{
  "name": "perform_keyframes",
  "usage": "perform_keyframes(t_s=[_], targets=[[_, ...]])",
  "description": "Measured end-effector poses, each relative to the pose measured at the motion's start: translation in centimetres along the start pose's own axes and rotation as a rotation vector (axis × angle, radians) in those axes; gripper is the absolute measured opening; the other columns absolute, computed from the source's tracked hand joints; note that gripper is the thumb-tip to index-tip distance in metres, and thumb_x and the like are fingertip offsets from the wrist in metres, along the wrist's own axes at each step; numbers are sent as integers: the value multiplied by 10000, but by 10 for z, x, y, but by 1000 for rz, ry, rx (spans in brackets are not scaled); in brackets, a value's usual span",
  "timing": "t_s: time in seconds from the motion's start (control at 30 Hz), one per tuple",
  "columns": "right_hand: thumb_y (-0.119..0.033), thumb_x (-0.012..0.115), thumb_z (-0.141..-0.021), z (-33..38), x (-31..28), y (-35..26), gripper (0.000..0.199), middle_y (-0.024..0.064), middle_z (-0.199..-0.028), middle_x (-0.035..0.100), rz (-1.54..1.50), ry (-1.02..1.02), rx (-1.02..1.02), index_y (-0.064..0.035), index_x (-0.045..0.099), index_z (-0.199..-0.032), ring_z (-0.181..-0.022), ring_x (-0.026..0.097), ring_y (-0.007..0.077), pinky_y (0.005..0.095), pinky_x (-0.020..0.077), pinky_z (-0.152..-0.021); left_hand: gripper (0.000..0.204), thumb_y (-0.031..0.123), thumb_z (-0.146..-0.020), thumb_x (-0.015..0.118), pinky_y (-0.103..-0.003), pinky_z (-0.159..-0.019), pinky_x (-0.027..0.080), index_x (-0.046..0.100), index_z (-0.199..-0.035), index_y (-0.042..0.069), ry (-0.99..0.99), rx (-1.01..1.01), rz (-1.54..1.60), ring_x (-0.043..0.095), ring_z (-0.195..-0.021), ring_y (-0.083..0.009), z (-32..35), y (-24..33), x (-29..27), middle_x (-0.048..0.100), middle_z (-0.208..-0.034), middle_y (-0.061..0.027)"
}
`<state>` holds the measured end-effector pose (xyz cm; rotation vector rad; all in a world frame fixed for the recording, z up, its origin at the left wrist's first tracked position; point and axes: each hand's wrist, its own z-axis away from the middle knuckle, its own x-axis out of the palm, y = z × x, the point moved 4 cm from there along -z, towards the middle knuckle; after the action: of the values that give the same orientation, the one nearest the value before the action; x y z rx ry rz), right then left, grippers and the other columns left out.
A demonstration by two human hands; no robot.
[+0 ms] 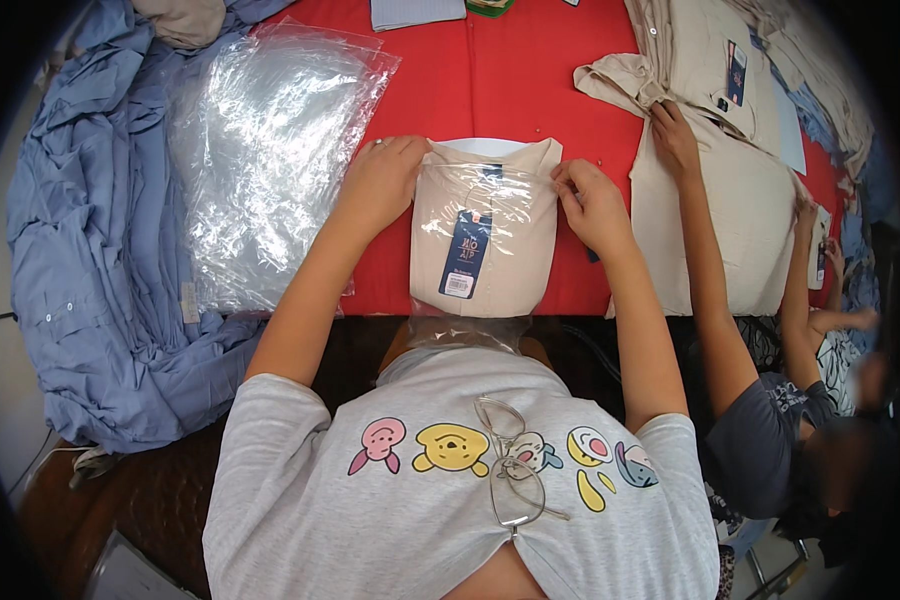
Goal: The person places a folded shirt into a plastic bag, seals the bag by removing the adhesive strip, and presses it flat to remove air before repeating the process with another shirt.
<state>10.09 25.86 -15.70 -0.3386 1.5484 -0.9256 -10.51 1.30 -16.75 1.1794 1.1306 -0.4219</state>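
Observation:
A folded beige shirt (518, 265) with a dark blue hang tag (468, 262) lies in front of me, partly inside a clear plastic bag (470, 333). The end of the bag hangs past the table's near edge. My left hand (388, 175) is closed on the bag's upper left corner, beside the shirt's shoulder. At the upper right corner, my right hand (592, 200) pinches the bag's edge with fingers and thumb. White board or paper (475, 146) shows at the top of the shirt.
A stack of clear plastic bags (270, 170) lies to the left, beside a heap of blue shirts (100, 250). On the right, a co-worker's hand (675, 140) handles a beige shirt (715, 230). The red tablecloth (520, 85) covers the table; a notebook (417, 12) sits at its far side.

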Motion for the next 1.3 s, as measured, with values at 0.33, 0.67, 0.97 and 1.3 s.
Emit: perform_keyframes(t_s=[0.33,0.67,0.97,1.3], targets=[[-96,704,-961,-47,-14,-1,128,182,-1165,767,121,-95,-123,-3,625,-1001,-1094,737,334,411,563,-939,141,49,-974,650,-494,-949,557,645,-1105,-3,63,-48,192,714,-1062,-409,-31,-9,-3,749,-1080,-185],[-130,700,-1047,35,22,31,333,150,-1158,779,-635,201,439,31,610,-1324,-1017,766,226,368,602,-847,422,253,-1025,799,-353,-915,590,627,-1277,-38,178,-786,823,745,-998,-209,63,-30,19,782,-1099,-122],[-23,779,-941,36,29,-52,504,122,-1263,768,-1052,-53,411,27,615,-1416,-1181,720,205,364,542,-1067,536,113,-947,859,-349,-1026,566,615,-1406,-16,233,-617,1405,721,-1165,-203,70,47,14,759,-1285,-128],[34,740,-922,64,-64,-86,532,104,-1443,690,-639,198,-142,-43,677,-1445,-1338,643,222,366,496,-1153,458,40,-868,794,-465,-1225,445,739,-1319,96,251,206,383,570,-1422,-327,75,90,-82,643,-1473,-138]])
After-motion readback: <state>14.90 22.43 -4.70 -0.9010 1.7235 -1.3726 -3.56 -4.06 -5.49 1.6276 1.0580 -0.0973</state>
